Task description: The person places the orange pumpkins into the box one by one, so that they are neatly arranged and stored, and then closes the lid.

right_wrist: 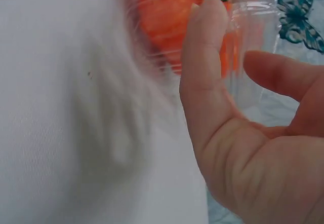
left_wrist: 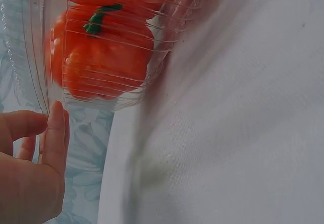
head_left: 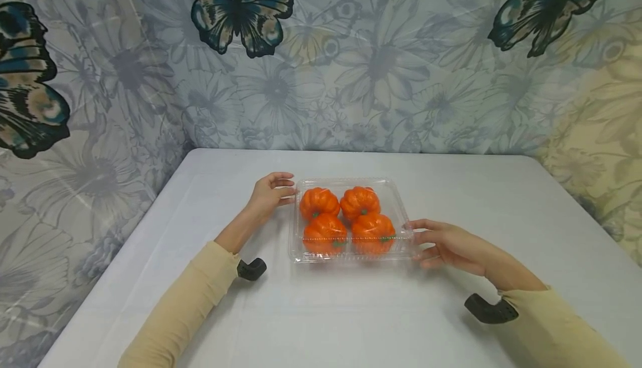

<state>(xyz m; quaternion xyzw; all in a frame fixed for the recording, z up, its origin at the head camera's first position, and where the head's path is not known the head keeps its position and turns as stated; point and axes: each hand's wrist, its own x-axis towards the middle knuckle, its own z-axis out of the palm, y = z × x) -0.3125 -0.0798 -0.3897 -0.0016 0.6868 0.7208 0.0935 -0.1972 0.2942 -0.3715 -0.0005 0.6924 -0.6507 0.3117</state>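
A clear plastic clamshell container [head_left: 351, 262] sits on the white table, closed over several small orange pumpkins [head_left: 321, 202] with green stems. At its left edge, my left hand [head_left: 271, 193] pinches the rim between thumb and fingertips; the left wrist view shows the thumb [left_wrist: 25, 124] and fingers [left_wrist: 55, 138] meeting there. On the opposite side, my right hand [head_left: 441, 245] has its fingers stretched toward the container's right edge, fingertips right at the wall. In the right wrist view the thumb [right_wrist: 283, 74] stands well apart from the fingers [right_wrist: 202, 67], and a pumpkin [right_wrist: 162, 16] shows behind them.
The white table [head_left: 321, 312] ends at a back edge against a butterfly-and-flower patterned cloth [head_left: 351, 78], which also hangs at both sides. A black wrist mount sticks out from the left sleeve [head_left: 190, 295] and another from the right sleeve [head_left: 557, 323].
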